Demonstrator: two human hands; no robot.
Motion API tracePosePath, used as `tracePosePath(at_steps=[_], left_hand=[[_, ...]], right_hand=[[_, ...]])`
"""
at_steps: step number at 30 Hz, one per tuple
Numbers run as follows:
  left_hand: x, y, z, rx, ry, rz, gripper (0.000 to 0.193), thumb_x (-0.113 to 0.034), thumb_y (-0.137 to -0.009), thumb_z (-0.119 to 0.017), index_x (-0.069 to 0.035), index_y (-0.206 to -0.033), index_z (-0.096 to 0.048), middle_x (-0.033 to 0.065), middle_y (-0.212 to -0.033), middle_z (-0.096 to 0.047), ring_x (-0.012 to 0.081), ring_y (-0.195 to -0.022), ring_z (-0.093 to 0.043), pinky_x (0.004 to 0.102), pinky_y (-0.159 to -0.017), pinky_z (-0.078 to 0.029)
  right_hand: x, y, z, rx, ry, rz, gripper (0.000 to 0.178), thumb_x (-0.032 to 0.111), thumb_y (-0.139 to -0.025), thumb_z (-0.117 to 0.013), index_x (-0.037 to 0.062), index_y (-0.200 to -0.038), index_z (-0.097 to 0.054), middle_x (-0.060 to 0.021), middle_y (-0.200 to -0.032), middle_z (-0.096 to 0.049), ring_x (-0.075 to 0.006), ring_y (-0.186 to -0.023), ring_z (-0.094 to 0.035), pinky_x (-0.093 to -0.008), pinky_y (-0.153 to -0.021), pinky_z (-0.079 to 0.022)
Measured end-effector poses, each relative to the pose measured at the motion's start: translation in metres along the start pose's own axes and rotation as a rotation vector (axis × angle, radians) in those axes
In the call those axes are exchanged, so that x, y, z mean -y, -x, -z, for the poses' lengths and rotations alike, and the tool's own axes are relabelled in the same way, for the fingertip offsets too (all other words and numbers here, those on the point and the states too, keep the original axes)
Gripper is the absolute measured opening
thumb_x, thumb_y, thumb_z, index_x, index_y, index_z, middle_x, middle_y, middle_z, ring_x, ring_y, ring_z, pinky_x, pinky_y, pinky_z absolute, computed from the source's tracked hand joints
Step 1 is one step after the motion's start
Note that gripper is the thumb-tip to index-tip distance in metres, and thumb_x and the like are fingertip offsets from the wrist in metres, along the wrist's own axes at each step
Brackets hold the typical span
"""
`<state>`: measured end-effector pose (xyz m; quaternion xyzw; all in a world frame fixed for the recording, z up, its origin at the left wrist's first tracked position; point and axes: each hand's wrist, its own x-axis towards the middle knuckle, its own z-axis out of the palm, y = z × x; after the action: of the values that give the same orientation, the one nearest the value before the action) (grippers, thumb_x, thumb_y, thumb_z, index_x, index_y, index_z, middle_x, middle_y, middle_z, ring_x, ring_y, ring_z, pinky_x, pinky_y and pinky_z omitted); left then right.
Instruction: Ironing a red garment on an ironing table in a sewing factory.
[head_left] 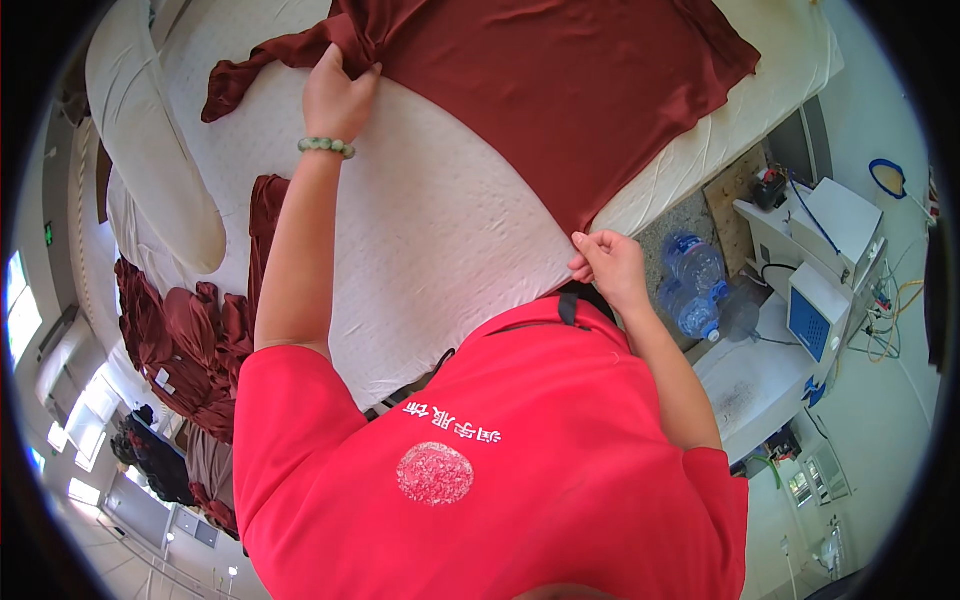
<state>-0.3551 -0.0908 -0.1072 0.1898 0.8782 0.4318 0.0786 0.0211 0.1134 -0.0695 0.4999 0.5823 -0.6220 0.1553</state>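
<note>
A dark red satin garment [560, 90] lies spread over a cream padded table [430, 240]. One narrow part of it, which looks like a sleeve [250, 75], trails off to the left. Gathered cloth is gripped in my left hand [340, 95], at the garment's left side; a green bead bracelet circles that wrist. Close to the table's near edge, my right hand [612, 268] pinches the garment's pointed near corner between thumb and fingers. The cloth between the two hands forms a curved edge. The garment's far end runs out of the picture.
A long padded cream arm [155, 140] rises at the left. Below it hangs a heap of dark red garments [190, 340]. On the right stand large clear plastic bottles [693, 285], a white equipment box [830, 225] and loose cables [885, 320].
</note>
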Motion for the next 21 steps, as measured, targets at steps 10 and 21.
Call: tracePosePath(at_steps=[10,21], left_hand=[[-0.008,0.012,-0.001,-0.067,-0.262,0.047,0.027,-0.022,-0.087,-0.076,-0.006,-0.097,-0.057,0.0173,-0.09,-0.07,0.0445,-0.088,-0.063,0.0497,-0.075,-0.05],[-0.02,0.055,-0.02,-0.574,-0.352,0.163,0.035,-0.022,-0.081,-0.083,-0.006,-0.104,-0.061,0.0125,-0.103,-0.071,0.0362,-0.1,-0.065,0.0478,-0.083,-0.051]], right_hand=[[0.004,-0.004,0.001,-0.011,0.146,0.049,0.029,0.023,-0.1,-0.072,-0.0017,-0.087,-0.068,-0.008,-0.069,-0.072,-0.0104,-0.054,-0.066,-0.0249,-0.05,-0.052],[0.069,-0.004,0.028,0.185,0.791,0.171,0.034,0.032,-0.1,-0.071,0.0,-0.088,-0.07,-0.0092,-0.069,-0.072,-0.0158,-0.056,-0.069,-0.0328,-0.055,-0.055]])
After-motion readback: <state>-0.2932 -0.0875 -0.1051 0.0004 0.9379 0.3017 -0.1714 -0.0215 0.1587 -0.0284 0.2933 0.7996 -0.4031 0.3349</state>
